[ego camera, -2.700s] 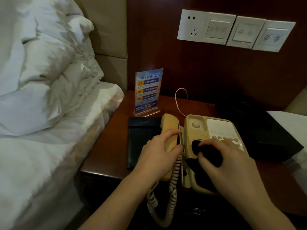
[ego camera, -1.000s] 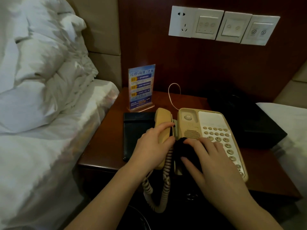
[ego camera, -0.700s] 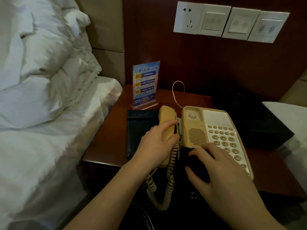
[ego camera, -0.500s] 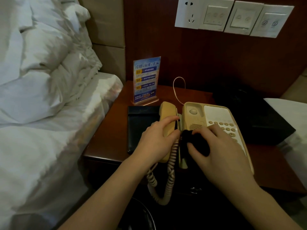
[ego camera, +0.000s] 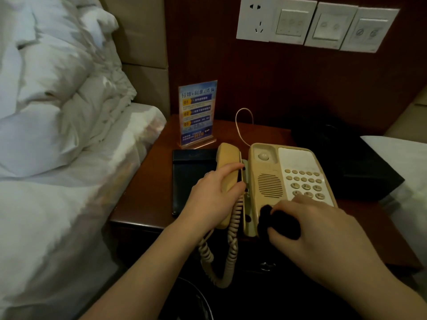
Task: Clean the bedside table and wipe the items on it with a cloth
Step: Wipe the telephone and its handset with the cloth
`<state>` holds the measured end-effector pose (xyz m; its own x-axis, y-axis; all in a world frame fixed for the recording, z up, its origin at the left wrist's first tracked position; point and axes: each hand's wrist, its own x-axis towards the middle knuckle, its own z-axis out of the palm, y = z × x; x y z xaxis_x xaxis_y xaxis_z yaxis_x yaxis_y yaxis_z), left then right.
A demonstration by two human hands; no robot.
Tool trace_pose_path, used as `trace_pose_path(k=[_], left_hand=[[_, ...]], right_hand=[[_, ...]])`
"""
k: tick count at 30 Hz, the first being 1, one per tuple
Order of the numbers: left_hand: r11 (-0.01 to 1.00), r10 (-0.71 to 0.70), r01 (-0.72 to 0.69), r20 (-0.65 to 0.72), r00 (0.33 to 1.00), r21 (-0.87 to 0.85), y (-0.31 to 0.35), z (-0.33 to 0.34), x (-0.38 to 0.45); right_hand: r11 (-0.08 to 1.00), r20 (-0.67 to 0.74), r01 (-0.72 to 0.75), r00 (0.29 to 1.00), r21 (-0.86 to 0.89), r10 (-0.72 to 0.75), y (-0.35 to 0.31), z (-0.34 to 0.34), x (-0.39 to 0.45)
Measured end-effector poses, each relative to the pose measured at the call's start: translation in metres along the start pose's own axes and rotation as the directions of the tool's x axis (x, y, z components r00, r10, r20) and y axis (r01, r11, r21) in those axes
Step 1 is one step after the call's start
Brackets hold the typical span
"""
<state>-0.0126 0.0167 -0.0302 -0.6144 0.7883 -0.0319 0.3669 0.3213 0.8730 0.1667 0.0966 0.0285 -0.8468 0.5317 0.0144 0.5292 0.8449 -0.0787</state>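
Two hands work at the near edge of one bedside table (ego camera: 147,204). The right hand (ego camera: 323,234) clutches one dark cloth (ego camera: 277,224) against the near end of one beige telephone base (ego camera: 270,181). The left hand (ego camera: 215,197) wraps around one handset (ego camera: 227,167), lifted just left of the base. Farther left lies one black folder (ego camera: 189,174); beyond it stands one sign card (ego camera: 197,114). On the far wall are four white wall plates (ego camera: 316,24).
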Motion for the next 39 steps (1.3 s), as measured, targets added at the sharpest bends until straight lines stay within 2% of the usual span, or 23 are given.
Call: trace_pose_path(k=[2,6,8,10,13,18,21,25,30,35,39], left_hand=[[1.0,0.002,-0.002,0.001,1.0,0.011,0.001,0.0,0.0],[1.0,0.008,-0.008,-0.02,1.0,0.011,0.0,0.001,0.001],[1.0,0.002,-0.002,-0.016,1.0,-0.001,-0.001,0.001,0.001],[1.0,0.0,0.0,-0.005,1.0,-0.006,-0.001,0.001,0.0],[1.0,0.008,-0.008,-0.005,1.0,0.005,0.0,0.0,0.0],[1.0,0.005,-0.004,-0.016,1.0,0.02,-0.002,0.001,0.002],[1.0,0.003,-0.003,-0.008,1.0,0.007,-0.002,0.002,0.001],[1.0,0.003,-0.003,-0.005,1.0,0.006,-0.002,0.001,0.002],[1.0,-0.004,0.004,-0.006,1.0,-0.004,-0.001,0.001,0.0],[1.0,0.003,-0.003,0.002,1.0,0.0,-0.002,0.0,0.0],[1.0,0.008,-0.008,0.003,1.0,-0.013,-0.003,0.0,0.0]], right_hand=[[1.0,-0.004,-0.014,1.0,0.004,0.015,0.001,-0.002,0.001],[0.998,-0.142,-0.064,0.988,-0.022,0.061,-0.001,0.002,0.007],[0.999,-0.083,-0.003,0.997,-0.051,-0.001,0.0,0.002,0.006],[0.999,-0.001,0.049,0.999,-0.008,-0.049,0.002,-0.001,0.002],[0.995,-0.003,0.081,0.997,0.054,-0.081,0.004,-0.006,-0.003],[0.993,0.025,0.118,0.993,-0.012,-0.118,0.003,0.0,0.0],[0.997,-0.024,0.081,0.996,0.0,-0.081,0.006,0.002,0.001],[1.0,-0.166,0.014,0.986,0.01,-0.012,0.008,0.003,0.006],[0.998,0.001,0.049,0.999,-0.045,-0.049,0.0,-0.002,0.001],[0.999,-0.145,-0.039,0.989,-0.009,0.037,0.005,-0.001,0.011],[0.999,0.016,0.001,1.0,-0.046,0.0,0.005,-0.006,0.005]])
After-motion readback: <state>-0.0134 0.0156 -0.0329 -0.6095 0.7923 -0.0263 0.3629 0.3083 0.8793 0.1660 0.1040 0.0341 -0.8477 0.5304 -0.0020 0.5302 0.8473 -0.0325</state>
